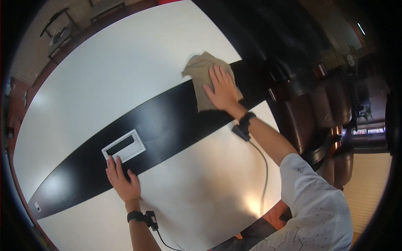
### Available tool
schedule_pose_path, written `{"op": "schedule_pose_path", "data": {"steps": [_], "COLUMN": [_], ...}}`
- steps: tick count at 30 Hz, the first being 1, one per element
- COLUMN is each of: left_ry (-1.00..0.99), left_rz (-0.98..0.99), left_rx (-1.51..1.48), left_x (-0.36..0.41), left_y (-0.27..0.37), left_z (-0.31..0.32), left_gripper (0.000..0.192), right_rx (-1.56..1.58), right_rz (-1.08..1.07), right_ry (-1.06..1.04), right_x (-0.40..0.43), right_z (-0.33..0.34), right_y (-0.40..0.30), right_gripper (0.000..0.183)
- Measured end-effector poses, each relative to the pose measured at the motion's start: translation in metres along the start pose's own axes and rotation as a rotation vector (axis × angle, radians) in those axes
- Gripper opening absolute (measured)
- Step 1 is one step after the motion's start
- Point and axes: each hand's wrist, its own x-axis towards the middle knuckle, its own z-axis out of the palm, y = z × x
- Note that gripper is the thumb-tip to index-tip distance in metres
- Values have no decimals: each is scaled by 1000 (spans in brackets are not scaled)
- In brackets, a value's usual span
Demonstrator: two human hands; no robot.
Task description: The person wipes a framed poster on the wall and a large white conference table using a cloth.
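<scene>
My right hand (222,89) lies flat with spread fingers on a tan cloth (204,97), which covers part of the black centre strip (166,116) and the adjoining white surface of a long table (125,62). Lower left, my left hand (123,178) rests on the table, fingers apart and holding nothing. Its fingertips touch the near edge of a white-framed rectangular cable opening (133,150) set in the strip. Each wrist wears a black strap with a small cabled device. The cloth beneath my right palm is hidden.
Brown leather chairs (333,106) stand along the table's right end. A smaller outlet plate (37,207) sits in the strip at far left. A black-framed chair (59,34) stands beyond the far edge. A cable (267,169) trails from my right wrist over the white surface.
</scene>
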Motion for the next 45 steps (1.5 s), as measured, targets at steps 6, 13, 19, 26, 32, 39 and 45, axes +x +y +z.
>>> {"op": "schedule_pose_path", "data": {"steps": [6,13,19,26,32,39,45], "left_ry": [-20,-8,3,6,31,142,152], "left_rz": [-31,-1,-27,-15,-7,34,-42], "left_rx": [41,10,23,-23,-13,-14,-105], "left_x": [-4,3,-2,-2,-3,1,-25], "left_y": [-3,5,-8,1,-5,-6,-36], "left_z": [-3,3,-3,3,-3,4,11], "left_gripper": [65,65,65,66,63,59,55], "right_rx": [63,-25,8,-98,-78,-23,49], "right_rz": [-54,214,234,459,317,-8,149], "right_ry": [-98,35,30,-41,-15,-15,-75], "right_x": [-88,27,-65,-13,6,-57,-76], "right_z": [-13,-6,3,2,19,13,29], "right_y": [32,93,92,103,11,-137,-242], "right_gripper": [75,76,74,78,78,74,75]}}
